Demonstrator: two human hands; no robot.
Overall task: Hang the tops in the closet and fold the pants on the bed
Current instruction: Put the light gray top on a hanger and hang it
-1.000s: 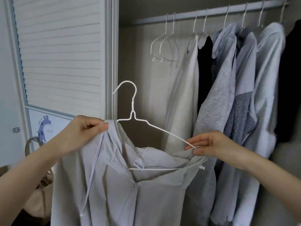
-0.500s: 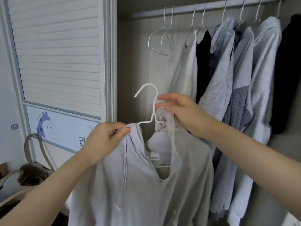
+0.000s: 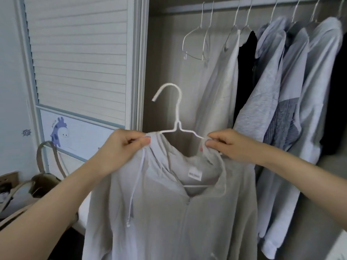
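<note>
From the head camera, the left hand [image 3: 124,145] pinched the left side of the grey hooded top's [image 3: 169,212] neckline, and the right hand [image 3: 228,145] pinched the right side. The top sat on a white wire hanger [image 3: 176,117], held up in front of the open closet, below the rail [image 3: 221,5]. Two bare hangers [image 3: 197,44] and several tops [image 3: 281,81] hung from that rail. A tan bag [image 3: 43,181] lay at lower left.

Right hand [image 3: 233,145] moved from hanger [image 3: 175,117] neck to hoodie [image 3: 169,212] right shoulder, fabric now spread across both arms
</note>
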